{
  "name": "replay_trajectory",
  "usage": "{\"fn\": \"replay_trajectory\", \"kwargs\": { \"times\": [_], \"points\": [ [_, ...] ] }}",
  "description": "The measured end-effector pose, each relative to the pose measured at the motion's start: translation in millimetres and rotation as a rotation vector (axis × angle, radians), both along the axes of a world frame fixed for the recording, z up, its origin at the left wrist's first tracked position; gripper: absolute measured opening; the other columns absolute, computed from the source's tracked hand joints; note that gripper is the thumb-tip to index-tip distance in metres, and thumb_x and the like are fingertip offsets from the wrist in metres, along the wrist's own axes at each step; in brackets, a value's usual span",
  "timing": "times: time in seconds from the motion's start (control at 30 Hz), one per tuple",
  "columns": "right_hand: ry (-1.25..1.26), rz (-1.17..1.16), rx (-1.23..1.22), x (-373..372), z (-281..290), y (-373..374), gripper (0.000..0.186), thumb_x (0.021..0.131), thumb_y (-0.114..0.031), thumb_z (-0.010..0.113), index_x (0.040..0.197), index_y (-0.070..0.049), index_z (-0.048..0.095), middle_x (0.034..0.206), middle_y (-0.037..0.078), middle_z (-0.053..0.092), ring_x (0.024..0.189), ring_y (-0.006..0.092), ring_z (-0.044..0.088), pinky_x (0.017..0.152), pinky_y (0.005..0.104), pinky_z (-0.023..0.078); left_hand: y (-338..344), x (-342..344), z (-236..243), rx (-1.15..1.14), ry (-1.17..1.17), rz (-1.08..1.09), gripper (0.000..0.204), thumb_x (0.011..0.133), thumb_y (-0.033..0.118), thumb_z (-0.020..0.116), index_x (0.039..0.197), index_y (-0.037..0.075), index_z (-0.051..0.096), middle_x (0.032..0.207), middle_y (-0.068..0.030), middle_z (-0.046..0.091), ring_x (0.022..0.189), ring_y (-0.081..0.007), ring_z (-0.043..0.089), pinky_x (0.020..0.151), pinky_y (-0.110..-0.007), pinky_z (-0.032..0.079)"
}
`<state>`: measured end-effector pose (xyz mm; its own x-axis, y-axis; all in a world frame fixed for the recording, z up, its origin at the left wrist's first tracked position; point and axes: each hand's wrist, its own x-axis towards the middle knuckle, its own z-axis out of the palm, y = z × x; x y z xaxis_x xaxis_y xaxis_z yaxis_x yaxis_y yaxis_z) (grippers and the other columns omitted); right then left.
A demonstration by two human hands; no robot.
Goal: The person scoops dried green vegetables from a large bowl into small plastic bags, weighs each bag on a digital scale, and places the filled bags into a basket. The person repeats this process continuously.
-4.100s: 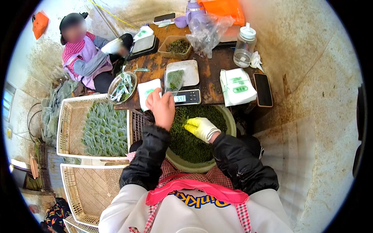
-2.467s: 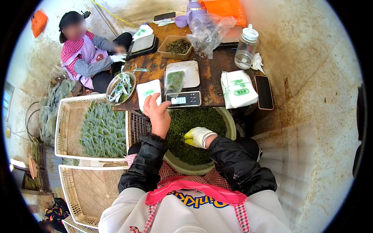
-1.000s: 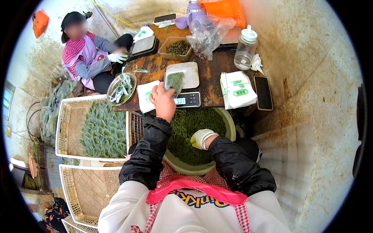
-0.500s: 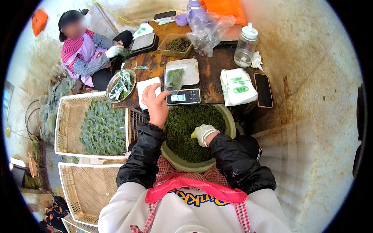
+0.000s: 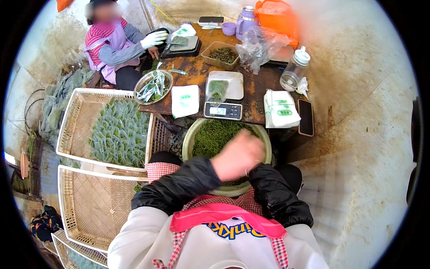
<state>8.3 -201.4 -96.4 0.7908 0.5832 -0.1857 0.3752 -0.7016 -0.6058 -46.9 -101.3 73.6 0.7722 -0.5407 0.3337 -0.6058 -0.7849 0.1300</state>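
At nine o'clock in the head view a white slatted tray (image 5: 74,117) holds rows of small clear packets of green leaf (image 5: 118,134), and a second, bare tray (image 5: 92,204) lies below it at about seven o'clock. At eleven o'clock a seated co-worker in a striped top has a white-gloved hand (image 5: 153,39) at a black scale (image 5: 183,46), with a metal dish of packets (image 5: 153,86) on the table edge just beside that person's knees. On the brown table (image 5: 257,85) at twelve o'clock sit a white label pad (image 5: 185,100), a digital scale (image 5: 223,110) and, touching its far side, a white weighing pan (image 5: 232,85) with a clear pouch of green leaf (image 5: 217,91) standing in it. Directly below the scale, at centre, is the large green basin (image 5: 188,139), filled with loose green leaf (image 5: 214,134). The left hand (image 5: 237,154) is raised over the near half of the basin; it is motion-blurred and its grip cannot be told, though the fingers appear loosely curled. The right hand is hidden behind it, with only the black right sleeve (image 5: 277,195) showing at five o'clock. At two o'clock lie a stack of white printed bags (image 5: 281,110), a dark phone (image 5: 306,117) and a clear jar (image 5: 294,69).
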Motion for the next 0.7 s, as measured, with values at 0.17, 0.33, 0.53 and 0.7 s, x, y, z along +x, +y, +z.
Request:
{"fn": "replay_trajectory", "kwargs": {
  "times": [0.17,0.33,0.53,0.7],
  "points": [
    [0.134,0.705,-0.700,12,33,-8,0.043,0.086,-0.020,0.060,0.129,-0.020,0.059,0.118,0.014,0.064,0.109,0.0328,0.061,0.091,0.0424,0.049,101,26,-37,0.082,-0.341,0.755,0.035,0.069,-0.001,0.060,0.103,0.008,0.062,0.125,-0.0165,0.047,0.125,-0.0381,0.039,0.100,-0.058,0.029],
    [-0.427,0.373,-0.009,-19,92,-3,0.036,0.081,-0.015,0.063,0.117,-0.017,0.062,0.125,0.007,0.057,0.110,0.0318,0.055,0.089,0.0435,0.047,151,64,-59,0.127,-0.326,0.597,0.019,0.075,0.005,0.058,0.092,0.007,0.063,0.117,-0.0124,0.055,0.119,-0.0336,0.047,0.098,-0.055,0.033],
    [-0.786,0.101,0.365,-21,183,4,0.058,0.074,-0.005,0.062,0.131,-0.011,0.053,0.134,0.013,0.048,0.121,0.0368,0.044,0.100,0.0450,0.040,101,-4,-16,-0.226,-0.078,0.475,0.004,0.080,0.007,0.057,0.080,0.003,0.057,0.087,-0.0115,0.061,0.082,-0.0326,0.062,0.070,-0.042,0.048],
    [-0.095,0.226,0.574,-34,137,6,0.020,0.075,-0.008,0.071,0.094,-0.003,0.067,0.091,0.014,0.067,0.082,0.0306,0.063,0.076,0.0375,0.049,90,-75,-10,-0.471,0.157,0.382,0.009,0.080,0.011,0.061,0.081,0.003,0.059,0.082,-0.0152,0.061,0.080,-0.0371,0.061,0.071,-0.045,0.048]
  ]
}}
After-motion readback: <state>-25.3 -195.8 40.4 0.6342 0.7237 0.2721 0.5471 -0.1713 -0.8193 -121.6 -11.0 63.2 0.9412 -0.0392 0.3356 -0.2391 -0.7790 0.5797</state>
